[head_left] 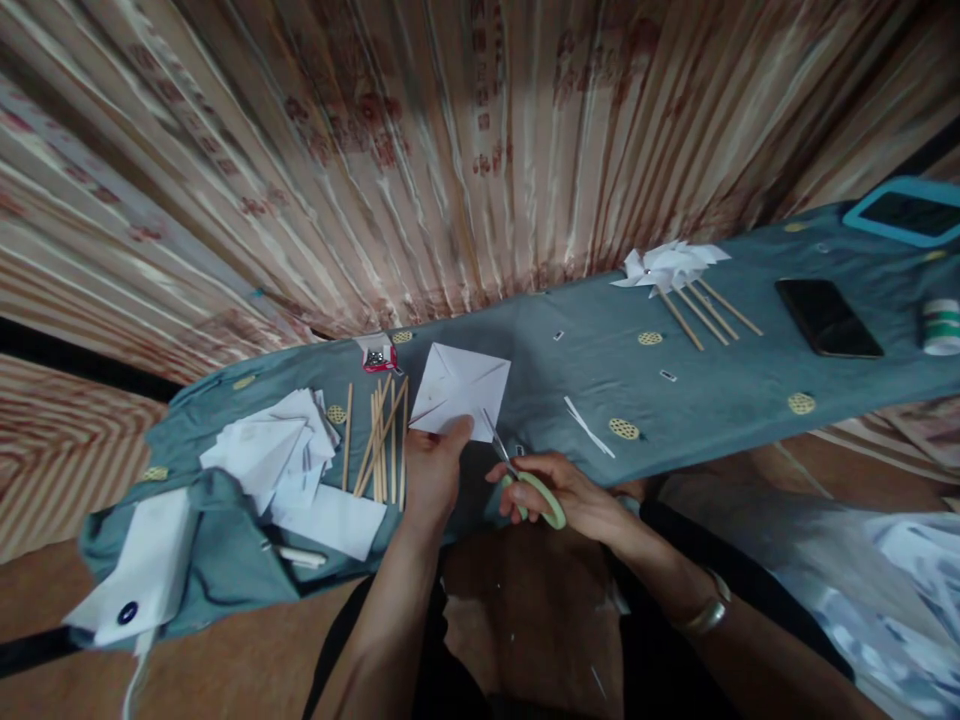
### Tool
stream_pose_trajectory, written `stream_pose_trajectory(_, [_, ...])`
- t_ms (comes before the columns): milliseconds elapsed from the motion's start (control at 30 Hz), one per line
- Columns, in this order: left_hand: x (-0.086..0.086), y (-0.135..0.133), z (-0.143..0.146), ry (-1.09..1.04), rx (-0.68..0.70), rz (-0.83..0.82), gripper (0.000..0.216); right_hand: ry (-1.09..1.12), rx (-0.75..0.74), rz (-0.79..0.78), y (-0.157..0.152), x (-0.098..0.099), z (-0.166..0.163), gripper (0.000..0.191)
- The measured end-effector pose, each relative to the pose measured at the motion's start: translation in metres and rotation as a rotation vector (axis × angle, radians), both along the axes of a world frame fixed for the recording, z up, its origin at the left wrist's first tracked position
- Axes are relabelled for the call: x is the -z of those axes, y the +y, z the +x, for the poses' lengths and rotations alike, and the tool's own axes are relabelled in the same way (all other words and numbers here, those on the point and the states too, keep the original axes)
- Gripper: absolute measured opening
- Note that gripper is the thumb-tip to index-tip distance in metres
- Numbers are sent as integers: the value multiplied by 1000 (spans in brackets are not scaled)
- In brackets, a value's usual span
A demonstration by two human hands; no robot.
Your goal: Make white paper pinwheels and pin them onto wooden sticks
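Observation:
My left hand (437,465) pinches the near edge of a white paper square (463,380), thumb on top. The square has diagonal lines running in from its corners. My right hand (559,490) grips a pair of scissors (541,498) with pale green handles. Its blades reach the square's near right corner; I cannot tell how far apart they are. Several thin wooden sticks (381,440) lie just left of the square, beside a small red and white box (379,355) with small shiny pieces inside. Further left is a loose pile of white paper pieces (274,440).
Paper pinwheels (675,267) on sticks lie at the right, near a black phone (828,317), a blue-framed tablet (907,212) and a green-white container (940,326). Paper strips (589,427) rest on the teal cloth (712,400). A white power strip (154,555) sits at the left end.

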State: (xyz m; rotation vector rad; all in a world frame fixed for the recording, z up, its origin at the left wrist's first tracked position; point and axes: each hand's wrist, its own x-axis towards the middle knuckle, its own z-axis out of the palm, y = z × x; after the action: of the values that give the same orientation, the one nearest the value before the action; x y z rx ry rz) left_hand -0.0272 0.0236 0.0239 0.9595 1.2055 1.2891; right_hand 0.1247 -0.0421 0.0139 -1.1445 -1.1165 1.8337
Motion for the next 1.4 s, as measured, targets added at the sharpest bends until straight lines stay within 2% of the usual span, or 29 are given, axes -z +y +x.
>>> stream_pose_trajectory(233, [3,-2,1,17,-19,-9,17,25,2,10,1,2,-1,55])
stream_pose_trajectory(533, [9,-1,7,-129,-73,-48,32,10,-17,13,2,2,1,60])
stream_pose_trajectory(967, [10,-3,8,-44,-53,-50,27,16,-2,3,1,5,1,54])
stream_pose_trajectory(1400, [12,-3,6,-100,-46,-38,21,19,18,-36,1,5,-1,57])
